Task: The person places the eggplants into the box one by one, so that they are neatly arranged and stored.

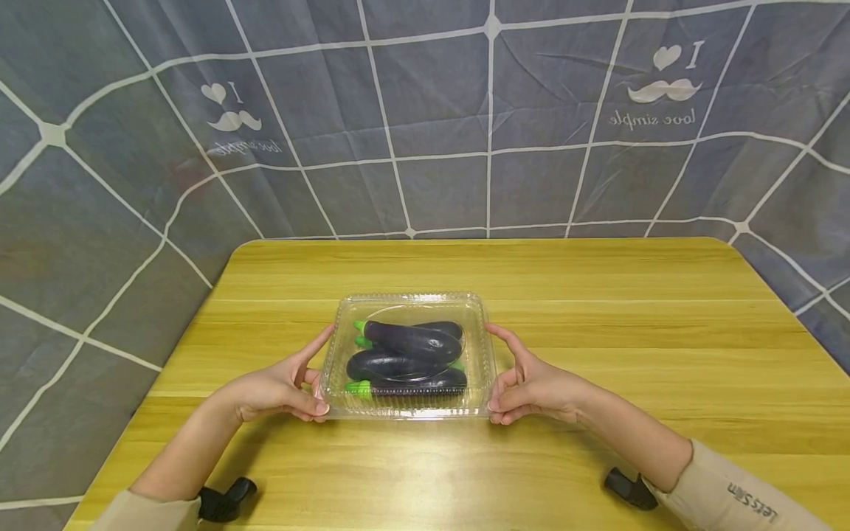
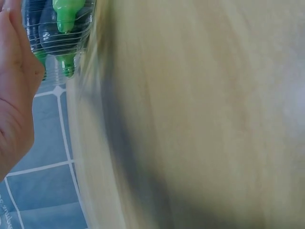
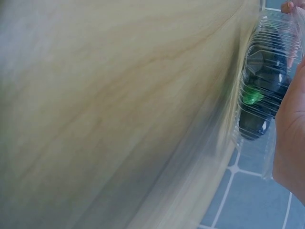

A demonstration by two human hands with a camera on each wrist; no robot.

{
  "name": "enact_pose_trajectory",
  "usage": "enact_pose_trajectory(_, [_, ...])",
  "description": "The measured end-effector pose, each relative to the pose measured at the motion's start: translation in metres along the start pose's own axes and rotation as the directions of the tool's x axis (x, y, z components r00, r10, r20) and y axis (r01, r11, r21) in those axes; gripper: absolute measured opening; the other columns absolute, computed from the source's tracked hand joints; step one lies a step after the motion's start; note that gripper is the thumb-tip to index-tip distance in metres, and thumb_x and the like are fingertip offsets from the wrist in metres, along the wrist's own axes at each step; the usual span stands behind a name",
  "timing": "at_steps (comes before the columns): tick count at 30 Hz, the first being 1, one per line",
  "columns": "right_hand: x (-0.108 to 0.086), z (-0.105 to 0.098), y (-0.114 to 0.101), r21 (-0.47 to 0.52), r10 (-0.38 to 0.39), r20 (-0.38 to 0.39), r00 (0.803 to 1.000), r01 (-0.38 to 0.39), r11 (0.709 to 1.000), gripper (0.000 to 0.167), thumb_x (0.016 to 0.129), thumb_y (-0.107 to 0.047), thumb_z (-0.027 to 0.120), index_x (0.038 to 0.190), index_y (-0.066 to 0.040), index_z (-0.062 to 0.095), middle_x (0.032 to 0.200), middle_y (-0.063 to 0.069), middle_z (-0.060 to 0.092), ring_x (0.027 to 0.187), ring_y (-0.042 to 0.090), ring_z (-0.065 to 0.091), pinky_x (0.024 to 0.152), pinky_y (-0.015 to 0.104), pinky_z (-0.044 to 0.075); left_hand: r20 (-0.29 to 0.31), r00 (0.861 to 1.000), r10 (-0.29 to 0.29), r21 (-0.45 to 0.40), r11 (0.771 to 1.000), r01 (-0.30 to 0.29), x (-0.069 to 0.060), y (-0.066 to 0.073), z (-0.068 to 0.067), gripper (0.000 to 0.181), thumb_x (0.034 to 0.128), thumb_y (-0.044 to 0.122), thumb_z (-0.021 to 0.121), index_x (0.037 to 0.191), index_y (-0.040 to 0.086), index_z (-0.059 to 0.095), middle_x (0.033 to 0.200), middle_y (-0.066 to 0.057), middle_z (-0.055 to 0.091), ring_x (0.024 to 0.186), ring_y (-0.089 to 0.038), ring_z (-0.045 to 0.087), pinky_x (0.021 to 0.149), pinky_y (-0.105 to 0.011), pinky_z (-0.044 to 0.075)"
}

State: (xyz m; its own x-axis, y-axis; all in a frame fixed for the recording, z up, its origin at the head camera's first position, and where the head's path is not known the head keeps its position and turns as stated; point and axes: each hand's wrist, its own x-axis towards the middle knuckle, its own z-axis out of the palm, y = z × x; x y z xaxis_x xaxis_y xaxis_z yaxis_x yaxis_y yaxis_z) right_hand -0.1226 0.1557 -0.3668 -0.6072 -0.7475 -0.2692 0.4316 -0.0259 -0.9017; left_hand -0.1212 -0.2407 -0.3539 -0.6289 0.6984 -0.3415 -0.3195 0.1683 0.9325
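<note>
A clear plastic clamshell box (image 1: 405, 409) with a ribbed rim is held between both hands near the middle of the table in the head view. Inside it lie several dark purple eggplants (image 1: 415, 341) with bright green stem ends. My left hand (image 1: 282, 385) grips the box's left side, thumb at the near left corner. On the opposite side my right hand (image 1: 538, 387) holds it, thumb at the near right corner. In the left wrist view, green stem ends (image 2: 66, 14) show through the ribbed wall. The right wrist view shows dark eggplants (image 3: 255, 121) behind the plastic.
The box is over a yellow wood-grain table (image 1: 598, 310). A grey curtain (image 1: 438, 192) with white grid lines stands behind the table and along its sides. Black wrist mounts (image 1: 229, 500) show beneath the beige sleeves (image 1: 737, 490).
</note>
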Motion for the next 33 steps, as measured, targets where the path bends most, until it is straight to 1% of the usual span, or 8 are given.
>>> enact_pose_trajectory(3, [0.000, 0.001, 0.000, 0.009, 0.001, 0.002, 1.000, -0.001, 1.000, 0.111, 0.080, 0.012, 0.061, 0.145, -0.035, -0.017, 0.080, 0.011, 0.066, 0.071, 0.021, 0.066, 0.067, 0.032, 0.055, 0.016, 1.000, 0.018, -0.029, 0.999, -0.017, 0.000, -0.003, 0.000, 0.117, 0.0796, -0.005, 0.067, 0.144, 0.026, -0.026, 0.082, -0.007, 0.058, 0.073, -0.017, 0.065, 0.069, -0.032, 0.055])
enact_pose_trajectory(7, [0.001, 0.002, 0.001, 0.017, 0.003, 0.004, 1.000, -0.003, 1.000, 0.111, 0.080, 0.013, 0.060, 0.145, -0.036, -0.016, 0.078, 0.010, 0.065, 0.070, 0.021, 0.066, 0.067, 0.032, 0.055, 0.021, 0.999, 0.027, -0.047, 0.999, -0.026, -0.001, -0.005, -0.001, 0.117, 0.0797, -0.005, 0.067, 0.143, 0.027, -0.026, 0.081, -0.007, 0.057, 0.074, -0.017, 0.064, 0.070, -0.033, 0.055])
enact_pose_trajectory(12, [0.002, 0.002, 0.002, 0.022, 0.005, 0.004, 1.000, -0.005, 1.000, 0.111, 0.080, 0.014, 0.059, 0.144, -0.037, -0.016, 0.077, 0.010, 0.065, 0.069, 0.021, 0.065, 0.067, 0.031, 0.055, 0.022, 1.000, 0.020, -0.039, 0.999, -0.019, -0.002, -0.006, -0.001, 0.117, 0.0802, -0.005, 0.067, 0.143, 0.028, -0.027, 0.080, -0.006, 0.056, 0.075, -0.017, 0.064, 0.071, -0.033, 0.055])
enact_pose_trajectory(19, [0.002, 0.003, 0.002, 0.021, 0.011, -0.002, 1.000, -0.011, 1.000, 0.112, 0.080, 0.013, 0.060, 0.144, -0.038, -0.017, 0.077, 0.011, 0.064, 0.068, 0.020, 0.065, 0.066, 0.031, 0.055, 0.032, 0.999, 0.009, -0.016, 1.000, -0.008, -0.001, -0.003, -0.001, 0.117, 0.0809, -0.003, 0.067, 0.142, 0.028, -0.028, 0.080, -0.006, 0.056, 0.074, -0.017, 0.065, 0.070, -0.033, 0.055])
enact_pose_trajectory(27, [0.001, 0.004, 0.001, 0.009, 0.022, -0.019, 1.000, -0.022, 1.000, 0.110, 0.080, 0.013, 0.059, 0.144, -0.038, -0.014, 0.076, 0.010, 0.063, 0.067, 0.019, 0.065, 0.063, 0.029, 0.054, 0.005, 1.000, -0.024, 0.004, 1.000, 0.024, 0.000, 0.000, 0.001, 0.117, 0.0804, -0.004, 0.067, 0.143, 0.027, -0.027, 0.079, -0.006, 0.056, 0.072, -0.017, 0.065, 0.070, -0.035, 0.055])
enact_pose_trajectory(33, [0.001, 0.005, -0.001, 0.000, 0.029, -0.041, 0.999, -0.029, 1.000, 0.112, 0.079, 0.011, 0.063, 0.145, -0.038, -0.013, 0.076, 0.013, 0.063, 0.066, 0.020, 0.065, 0.063, 0.029, 0.054, -0.057, 0.997, -0.056, 0.057, 0.997, 0.059, 0.000, 0.005, 0.004, 0.118, 0.0785, -0.006, 0.068, 0.144, 0.027, -0.024, 0.078, -0.009, 0.053, 0.072, -0.019, 0.065, 0.072, -0.039, 0.055])
